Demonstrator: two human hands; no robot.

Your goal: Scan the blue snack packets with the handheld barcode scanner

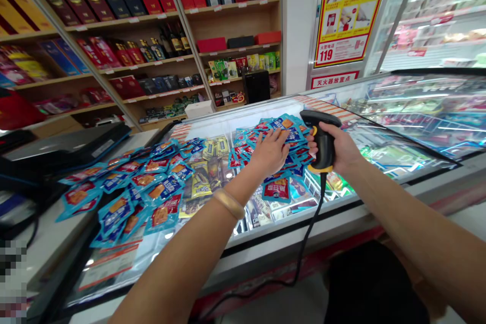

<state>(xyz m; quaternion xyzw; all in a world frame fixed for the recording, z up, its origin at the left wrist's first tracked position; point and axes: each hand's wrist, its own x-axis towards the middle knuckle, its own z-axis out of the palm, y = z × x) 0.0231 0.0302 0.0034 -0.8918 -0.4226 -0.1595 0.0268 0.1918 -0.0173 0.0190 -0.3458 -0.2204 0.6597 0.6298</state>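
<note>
My right hand (343,149) is wrapped round the grip of a black and yellow barcode scanner (324,147), held upright over the right edge of a heap of packets. My left hand (270,154) lies palm down on that heap of small blue and red snack packets (277,190), its fingers stretched out and a little apart. What is under the palm is hidden. A second spread of similar snack packets (163,190) lies to the left on the glass top. A black cable (304,243) hangs from the scanner's base and runs down past the front edge.
Both heaps rest on a glass-topped freezer (224,233), with wrapped goods showing through the glass. A black device (72,147) stands on the counter at left. Shelves (144,20) of boxes and bottles rise behind. A red and yellow poster (349,10) hangs at back right.
</note>
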